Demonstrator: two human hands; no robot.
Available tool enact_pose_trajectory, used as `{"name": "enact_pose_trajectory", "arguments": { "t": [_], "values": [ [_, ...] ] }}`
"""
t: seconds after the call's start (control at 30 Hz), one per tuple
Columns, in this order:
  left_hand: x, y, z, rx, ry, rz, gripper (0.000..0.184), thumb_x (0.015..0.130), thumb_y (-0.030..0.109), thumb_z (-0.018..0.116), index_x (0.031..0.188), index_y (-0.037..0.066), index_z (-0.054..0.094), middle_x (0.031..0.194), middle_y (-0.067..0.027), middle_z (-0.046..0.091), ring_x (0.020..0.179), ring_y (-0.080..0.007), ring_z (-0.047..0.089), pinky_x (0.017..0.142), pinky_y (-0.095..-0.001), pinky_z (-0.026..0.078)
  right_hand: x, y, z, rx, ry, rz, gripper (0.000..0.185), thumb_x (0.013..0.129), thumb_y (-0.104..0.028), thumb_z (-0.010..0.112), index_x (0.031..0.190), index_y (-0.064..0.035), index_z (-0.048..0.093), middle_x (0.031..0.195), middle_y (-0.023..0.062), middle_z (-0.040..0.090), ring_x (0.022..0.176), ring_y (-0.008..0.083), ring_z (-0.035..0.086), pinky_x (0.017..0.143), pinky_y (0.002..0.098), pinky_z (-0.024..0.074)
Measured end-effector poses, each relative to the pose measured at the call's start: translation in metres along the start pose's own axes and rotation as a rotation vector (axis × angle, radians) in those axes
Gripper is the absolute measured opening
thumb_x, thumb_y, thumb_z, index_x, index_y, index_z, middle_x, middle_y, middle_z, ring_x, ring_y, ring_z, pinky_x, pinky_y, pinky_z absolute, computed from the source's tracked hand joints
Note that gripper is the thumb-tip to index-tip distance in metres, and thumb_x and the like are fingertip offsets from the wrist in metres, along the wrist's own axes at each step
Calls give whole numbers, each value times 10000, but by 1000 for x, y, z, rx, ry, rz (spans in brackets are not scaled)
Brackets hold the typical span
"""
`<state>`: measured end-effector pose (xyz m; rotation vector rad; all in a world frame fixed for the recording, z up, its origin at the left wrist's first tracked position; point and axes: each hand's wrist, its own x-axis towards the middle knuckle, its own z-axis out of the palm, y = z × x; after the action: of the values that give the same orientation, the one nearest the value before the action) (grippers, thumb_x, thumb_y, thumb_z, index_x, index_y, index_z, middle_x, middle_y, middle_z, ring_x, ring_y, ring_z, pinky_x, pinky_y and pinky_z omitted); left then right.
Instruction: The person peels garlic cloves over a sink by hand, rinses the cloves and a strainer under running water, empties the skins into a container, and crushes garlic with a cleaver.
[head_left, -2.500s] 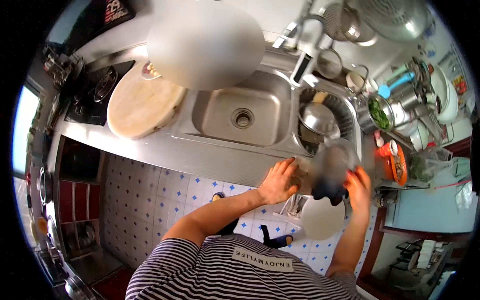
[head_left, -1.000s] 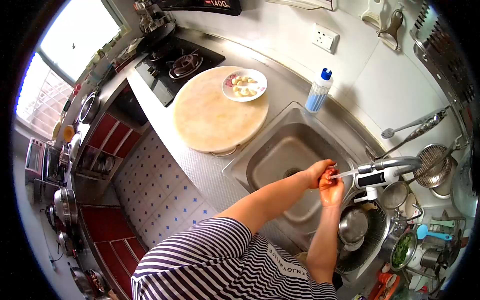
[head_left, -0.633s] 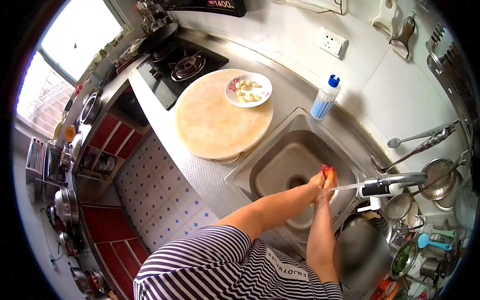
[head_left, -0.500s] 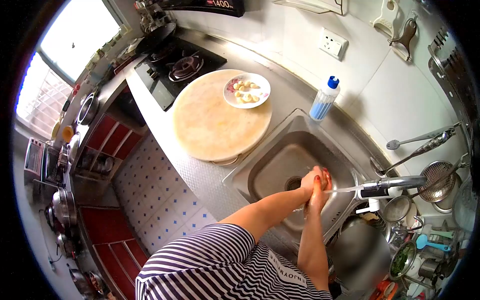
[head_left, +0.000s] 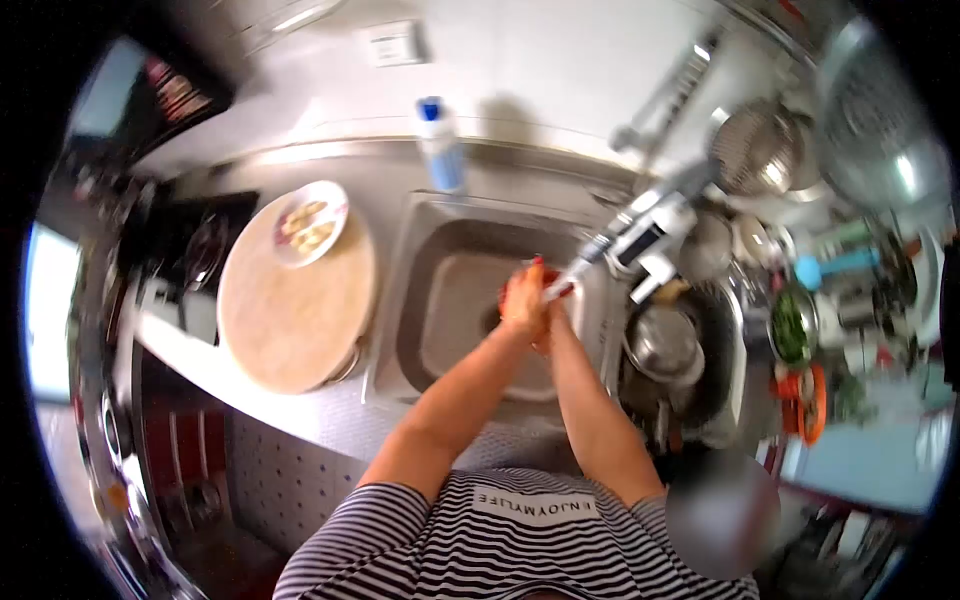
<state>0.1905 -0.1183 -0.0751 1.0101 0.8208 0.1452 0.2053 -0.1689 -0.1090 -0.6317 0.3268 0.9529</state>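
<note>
My left hand and my right hand are pressed together over the sink, under the stream from the faucet. The left one lies on top and covers much of the right one. Motion blur smears the fingers of both, and whether anything is between them cannot be made out. Red shows at the fingertips. The sink's drain is mostly hidden behind my hands.
Left of the sink, a round cutting board bears a plate of pale pieces. A blue-capped bottle stands behind the sink. On the right are a rack with a metal bowl, a pot of greens and hanging strainers.
The view has swung to the right, so the board and the sink appear further left. My hands remain together under the water, with their hold on each other slightly changed.
</note>
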Motion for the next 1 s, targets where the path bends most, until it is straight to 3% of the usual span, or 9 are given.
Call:
{"name": "enact_pose_trajectory", "arguments": {
  "t": [0.1, 0.17, 0.23, 0.3, 0.43, 0.63, 0.77, 0.93, 1.0],
  "values": [
    [18, -39, -21, 548, 26, 747, 356, 886, 106, 522, 1211, -25, 462, 1144, -130, 563, 925, -237, 597, 842, -355, 472, 42, 10, -34, 34, 121, -40, 322, 913, -342, 470, 1037, -59, 561, 1004, 122, 607, 822, 224, 601, 755, 371, 497],
    [-33, 5, -34, 910, -268, 946, 424, 857, 96, 539, 1265, 31, 448, 1041, -143, 592, 955, -275, 579, 874, -349, 449, 49, -13, -63, -559, 37, -488, 298, 872, -279, 545, 1015, -19, 570, 936, 114, 632, 817, 246, 606, 782, 374, 484],
    [-60, 31, -49, 1203, -485, 439, 348, 807, 82, 568, 1154, 57, 548, 967, -160, 601, 944, -334, 563, 851, -361, 452, -30, -46, -12, -1575, 521, -620, 244, 815, -185, 591, 969, 3, 567, 865, 139, 630, 805, 272, 602, 759, 377, 475],
    [-49, 4, -91, 1402, -464, 978, 248, 766, 77, 591, 1012, 39, 605, 932, -154, 611, 869, -359, 577, 779, -393, 471, -53, -71, -33, -1383, 619, -875, 282, 742, -160, 662, 959, -8, 565, 862, 149, 625, 827, 310, 601, 765, 381, 479],
    [-60, -10, -114, 1312, -484, 730, 175, 767, 88, 603, 926, 14, 609, 958, -173, 607, 856, -367, 591, 749, -415, 475, -68, -113, -49, -1353, 859, -908, 329, 716, -131, 708, 976, 2, 557, 1030, 148, 600, 978, 260, 553, 815, 352, 438],
    [-68, -15, -118, 1242, -527, 665, 172, 781, 97, 610, 928, 8, 607, 905, -179, 621, 828, -357, 608, 728, -402, 490, -77, -143, -30, -649, 514, -532, 120, 794, -147, 669, 859, -54, 628, 736, 33, 617, 596, 125, 577, 495, 227, 449],
    [-67, -5, -116, 1231, -657, 478, 156, 785, 110, 608, 914, 24, 626, 901, -175, 634, 827, -321, 625, 727, -374, 498, -112, -156, -28, -426, 207, -514, 227, 799, -130, 682, 996, -75, 585, 780, 65, 623, 707, 151, 634, 540, 276, 491],
    [-67, 3, -112, 1171, -751, 311, 190, 848, 171, 575, 984, 56, 641, 934, -139, 659, 859, -240, 644, 768, -328, 501, -220, -132, -46, -1974, 753, -314, 419, 822, -291, 626, 1112, -15, 505, 989, 182, 625, 925, 325, 618, 789, 412, 487],
    [-40, -27, -114, 986, -779, 15, 271, 853, 226, 575, 1051, 46, 618, 1032, -134, 630, 963, -241, 605, 834, -354, 469, -238, -109, -63, -1999, 768, -262, 459, 775, -298, 663, 1090, 0, 512, 1060, 207, 588, 1006, 348, 571, 830, 435, 463]
  ]
}}
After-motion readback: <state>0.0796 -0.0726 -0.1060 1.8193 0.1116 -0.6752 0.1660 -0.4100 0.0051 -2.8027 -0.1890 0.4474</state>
